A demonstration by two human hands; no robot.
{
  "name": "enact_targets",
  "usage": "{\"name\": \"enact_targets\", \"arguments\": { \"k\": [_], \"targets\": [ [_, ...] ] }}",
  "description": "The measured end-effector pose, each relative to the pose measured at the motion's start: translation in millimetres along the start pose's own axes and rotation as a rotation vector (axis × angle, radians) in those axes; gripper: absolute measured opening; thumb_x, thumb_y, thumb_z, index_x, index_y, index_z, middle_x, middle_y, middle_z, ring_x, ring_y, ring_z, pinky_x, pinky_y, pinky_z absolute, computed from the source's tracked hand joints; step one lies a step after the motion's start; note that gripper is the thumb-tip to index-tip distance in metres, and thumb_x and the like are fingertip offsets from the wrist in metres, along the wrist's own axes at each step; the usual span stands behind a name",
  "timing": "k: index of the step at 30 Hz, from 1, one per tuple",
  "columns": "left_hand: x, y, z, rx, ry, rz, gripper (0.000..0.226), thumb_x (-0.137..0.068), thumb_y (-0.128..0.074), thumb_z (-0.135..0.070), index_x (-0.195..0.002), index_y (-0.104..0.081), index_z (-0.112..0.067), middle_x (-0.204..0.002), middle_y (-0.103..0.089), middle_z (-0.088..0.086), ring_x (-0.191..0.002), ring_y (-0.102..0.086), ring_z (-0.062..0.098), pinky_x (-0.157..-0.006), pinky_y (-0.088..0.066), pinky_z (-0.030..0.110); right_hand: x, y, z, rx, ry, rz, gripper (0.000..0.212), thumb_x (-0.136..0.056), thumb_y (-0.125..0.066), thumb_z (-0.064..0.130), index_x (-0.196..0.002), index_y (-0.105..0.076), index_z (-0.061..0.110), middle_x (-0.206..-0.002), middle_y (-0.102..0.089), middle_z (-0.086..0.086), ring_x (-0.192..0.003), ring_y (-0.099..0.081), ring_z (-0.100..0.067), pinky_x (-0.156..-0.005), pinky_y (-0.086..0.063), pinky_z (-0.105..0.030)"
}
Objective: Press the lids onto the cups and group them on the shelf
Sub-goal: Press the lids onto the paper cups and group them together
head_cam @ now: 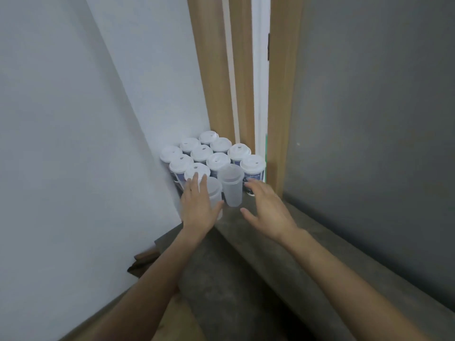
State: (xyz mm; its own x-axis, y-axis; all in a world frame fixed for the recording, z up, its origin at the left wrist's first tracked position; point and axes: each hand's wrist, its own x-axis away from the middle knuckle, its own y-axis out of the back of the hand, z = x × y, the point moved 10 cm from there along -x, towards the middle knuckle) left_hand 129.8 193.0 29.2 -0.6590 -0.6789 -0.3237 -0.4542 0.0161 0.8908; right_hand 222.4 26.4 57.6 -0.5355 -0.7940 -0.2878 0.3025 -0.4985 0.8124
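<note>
10 cups with white lids [202, 153] stand packed in the shelf [229, 262] corner. In front, the left hand [197, 207] holds the left clear cup [214, 193]. The right clear cup [231, 190] stands just beside it. The right hand [267, 207] is spread loose nearby, holding nothing.

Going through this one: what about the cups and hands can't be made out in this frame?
All in the head view:
- Lidded cups: the print is blurred and too small to read, and the back rows' bodies are hidden by the front rows.
- Left translucent cup: its lower part sits behind the left hand, and grip or mere touch is unclear.
- Right translucent cup: blur hides whether it is lidded.
</note>
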Motion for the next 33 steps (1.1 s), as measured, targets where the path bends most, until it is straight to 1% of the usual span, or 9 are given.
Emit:
{"name": "enact_targets", "arguments": {
  "k": [3,7,10,14,19,23,26,29,33],
  "targets": [
    [-8.0,-20.6,15.0,-0.017,-0.052,0.001,0.079,-0.088,-0.073,-0.047,-0.151,-0.039,-0.016,-0.166,-0.023,0.012,-0.152,-0.024,0.037,-0.120,-0.031,0.053,-56.7,-37.1,-2.7,0.201,0.027,0.082,0.083,-0.095,-0.069,0.020,-0.163,-0.021,0.013,-0.171,-0.018,-0.005,-0.158,-0.017,-0.026,-0.127,-0.024,-0.046],
    [-7.5,-23.4,23.9,0.053,-0.077,-0.066,0.069,-0.087,-0.074,-0.049,-0.143,-0.048,-0.018,-0.162,-0.031,0.009,-0.144,-0.036,0.032,-0.112,-0.041,0.047,-100.5,-66.6,-10.8,0.392,0.037,0.155,0.084,-0.098,-0.062,0.015,-0.163,-0.009,0.010,-0.173,-0.003,-0.007,-0.160,-0.003,-0.029,-0.126,-0.019,-0.043],
    [-10.2,-22.0,24.7,0.090,-0.068,-0.090,0.068,-0.086,-0.073,-0.055,-0.138,-0.050,-0.018,-0.160,-0.033,0.009,-0.138,-0.043,0.029,-0.104,-0.047,0.046,-111.9,-81.5,-15.2,0.385,0.056,0.137,0.077,-0.098,-0.066,0.027,-0.160,-0.025,0.007,-0.171,-0.016,-0.010,-0.158,-0.013,-0.031,-0.124,-0.024,-0.047],
    [-10.6,-23.1,29.0,0.256,-0.044,-0.099,0.070,-0.082,-0.079,-0.046,-0.136,-0.049,-0.013,-0.153,-0.038,0.006,-0.132,-0.048,0.027,-0.097,-0.053,0.047,-115.7,-80.7,-14.0,0.235,0.061,0.007,0.063,-0.087,-0.079,0.040,-0.135,-0.055,0.007,-0.155,-0.046,-0.015,-0.144,-0.040,-0.036,-0.117,-0.038,-0.052],
    [0.0,-14.3,35.0,0.458,-0.034,-0.139,0.075,-0.073,-0.089,-0.029,-0.133,-0.046,-0.016,-0.142,-0.041,0.000,-0.131,-0.045,0.019,-0.104,-0.050,0.042,-111.5,-79.1,-11.4,0.154,0.046,-0.034,0.059,-0.076,-0.090,0.037,-0.114,-0.060,0.003,-0.140,-0.056,-0.020,-0.125,-0.056,-0.039,-0.104,-0.048,-0.050],
    [16.0,-13.7,30.6,0.516,-0.038,-0.095,0.080,-0.070,-0.090,-0.031,-0.134,-0.044,-0.019,-0.142,-0.039,-0.004,-0.130,-0.042,0.012,-0.103,-0.047,0.034,-86.9,-61.3,-12.5,0.062,0.024,-0.018,0.068,-0.078,-0.088,0.038,-0.128,-0.052,0.010,-0.143,-0.047,-0.008,-0.128,-0.047,-0.026,-0.107,-0.047,-0.040],
    [30.0,-16.6,1.7,0.557,-0.102,-0.066,0.077,-0.070,-0.090,-0.030,-0.133,-0.047,-0.019,-0.143,-0.038,-0.006,-0.132,-0.044,0.014,-0.102,-0.046,0.032,-42.0,-29.7,-28.2,0.024,-0.029,-0.070,0.070,-0.078,-0.086,0.041,-0.131,-0.050,0.013,-0.146,-0.045,-0.004,-0.131,-0.043,-0.021,-0.108,-0.042,-0.035],
    [44.3,-28.1,-58.4,0.615,-0.201,0.023,0.073,-0.073,-0.088,-0.030,-0.134,-0.048,-0.020,-0.145,-0.037,-0.008,-0.134,-0.042,0.012,-0.103,-0.043,0.028,16.2,14.3,-66.0,0.017,-0.167,-0.136,0.075,-0.075,-0.087,0.038,-0.135,-0.048,0.013,-0.147,-0.044,-0.005,-0.132,-0.042,-0.023,-0.110,-0.044,-0.039],
    [74.8,-40.2,-164.0,0.737,-0.369,0.179,0.070,-0.078,-0.085,-0.036,-0.133,-0.042,-0.037,-0.143,-0.037,-0.011,-0.131,-0.040,0.003,-0.101,-0.037,0.017,106.4,83.1,-121.7,0.048,-0.348,-0.259,0.076,-0.071,-0.087,0.033,-0.133,-0.050,0.009,-0.134,-0.049,-0.007,-0.118,-0.048,-0.026,-0.097,-0.047,-0.036]
  ]
}}
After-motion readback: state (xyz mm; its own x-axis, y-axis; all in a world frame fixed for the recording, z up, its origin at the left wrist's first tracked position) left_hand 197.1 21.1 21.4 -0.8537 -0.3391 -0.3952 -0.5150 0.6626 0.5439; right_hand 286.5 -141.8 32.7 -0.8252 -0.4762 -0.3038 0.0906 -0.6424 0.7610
